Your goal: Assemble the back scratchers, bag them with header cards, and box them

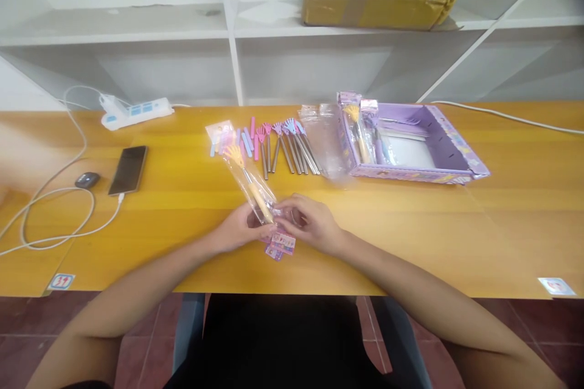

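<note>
A yellow back scratcher [258, 194] with a hand-shaped head lies inside a clear plastic bag [243, 179], slanting away from me. My left hand [244, 226] is closed around the near end of the bagged scratcher. At that same end my right hand [312, 223] pinches the bag; the fingertips partly hide what they grip. Small pink and purple printed cards [283, 242] lie on the table just under my hands. Farther off lie several metal back scratcher rods [292, 149] with pink, purple and blue hand heads, beside loose coloured handle tubes [247, 141].
Clear bags [326, 140] lie beside a purple display box [456, 143] containing bagged scratchers. On the left are a phone [128, 170], a dark earbud case [87, 180], a power strip [137, 112] and looping white cables. A taped carton [378, 0] sits on the shelf.
</note>
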`<state>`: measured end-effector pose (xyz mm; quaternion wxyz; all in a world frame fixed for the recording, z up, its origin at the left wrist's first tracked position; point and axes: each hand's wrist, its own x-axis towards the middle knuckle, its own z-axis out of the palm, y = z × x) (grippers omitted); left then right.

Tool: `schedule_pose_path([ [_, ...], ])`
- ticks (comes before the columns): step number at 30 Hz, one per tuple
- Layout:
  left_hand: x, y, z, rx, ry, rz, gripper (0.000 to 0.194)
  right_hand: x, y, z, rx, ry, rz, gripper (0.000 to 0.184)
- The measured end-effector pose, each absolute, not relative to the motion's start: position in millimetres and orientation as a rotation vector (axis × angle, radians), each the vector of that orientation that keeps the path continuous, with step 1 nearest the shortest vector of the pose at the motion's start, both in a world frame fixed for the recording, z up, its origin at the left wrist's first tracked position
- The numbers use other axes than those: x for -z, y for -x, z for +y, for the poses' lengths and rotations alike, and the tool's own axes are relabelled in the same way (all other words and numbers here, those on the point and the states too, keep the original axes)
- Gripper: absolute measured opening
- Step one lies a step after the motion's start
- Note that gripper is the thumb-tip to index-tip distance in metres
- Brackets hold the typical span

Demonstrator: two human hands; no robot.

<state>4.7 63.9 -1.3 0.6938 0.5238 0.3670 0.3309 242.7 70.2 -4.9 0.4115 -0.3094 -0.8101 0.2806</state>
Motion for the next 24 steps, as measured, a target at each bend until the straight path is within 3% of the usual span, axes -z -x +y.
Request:
schedule_pose_path([
  [7,-7.3,-2.6,66.6,-0.607,-1.165,0.827,0.050,-1.3,-244.0,71.4,-0.979,0.889,-1.809,0.033],
  [24,-9.6,1.1,65.2,-0.552,-1.286,0.742,0.048,-7.4,-245.4,74.2,-1.158,0.858,-1.911,0.031],
])
